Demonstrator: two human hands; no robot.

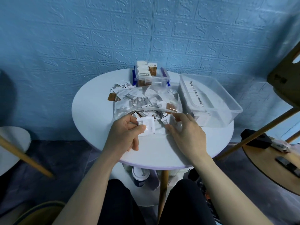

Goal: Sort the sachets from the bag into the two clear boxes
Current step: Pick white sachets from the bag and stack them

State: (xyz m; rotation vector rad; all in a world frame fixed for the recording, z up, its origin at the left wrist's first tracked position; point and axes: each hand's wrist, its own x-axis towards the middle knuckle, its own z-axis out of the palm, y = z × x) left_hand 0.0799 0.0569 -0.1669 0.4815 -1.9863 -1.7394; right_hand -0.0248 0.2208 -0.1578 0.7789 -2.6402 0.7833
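Person seated at a round white table (97,120), both forearms reaching in from the near edge.

Left hand (125,133): closed in a pinch, thumb and fingers clamped on a small stack of white sachets (146,125) held just above the tabletop, at the near mouth of the bag.

Right hand (186,132): partly curled, thumb and forefinger closing on a single white sachet (167,120) at the bag's opening. Looks like contact, but whether it is actually gripped I cannot tell (motion blur on the fingers).

Clear plastic bag (146,98) lies flat mid-table, mouth facing the person, still holding a loose heap of white and brown sachets. A few loose sachets (120,86) lie on the table just beyond its far-left corner, one brown one at the left edge.

Small clear box (151,77), blue latches, at the far side of the table behind the bag: brown-and-white sachets standing upright in it, packed above the rim.

Large clear box (211,98) on the right, touching or just beside the bag: a row of white sachets runs along its left wall, rest of the floor looks bare (hard to read through the plastic).

Blue embossed wall (97,38) behind.
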